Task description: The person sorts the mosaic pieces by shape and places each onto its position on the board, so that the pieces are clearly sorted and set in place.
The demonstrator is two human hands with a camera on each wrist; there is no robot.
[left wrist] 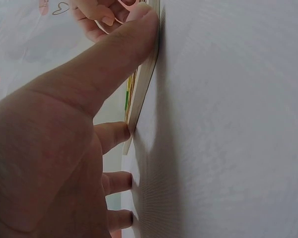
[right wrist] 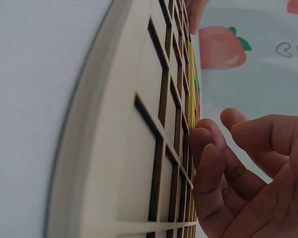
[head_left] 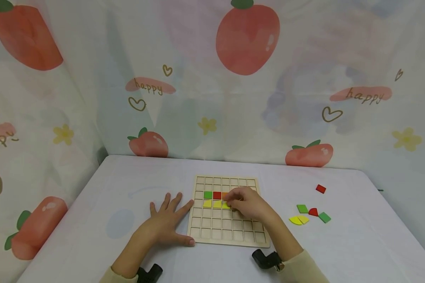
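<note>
A square wooden grid board (head_left: pixel 212 234) lies on the table. One row of its cells holds a green square (head_left: pixel 207 195), a red square (head_left: pixel 217 195) and an orange piece (head_left: pixel 224 195) partly covered by fingers. In the row nearer me sit yellow pieces (head_left: pixel 217 204). My right hand (head_left: pixel 249 202) is over the board, its thumb and fingertips pinching the third yellow piece (head_left: pixel 225 205) at its cell. My left hand (head_left: pixel 166 224) lies spread at the board's left side; its thumb and index finger touch the edge, as the left wrist view also shows.
Right of the board lie several loose pieces: a red square (head_left: pixel 320 189), green pieces (head_left: pixel 302 208), a red rounded piece (head_left: pixel 313 212) and yellow pieces (head_left: pixel 295 221). A printed cloth (head_left: pixel 212 102) hangs behind and left of the white table (head_left: pixel 361 243).
</note>
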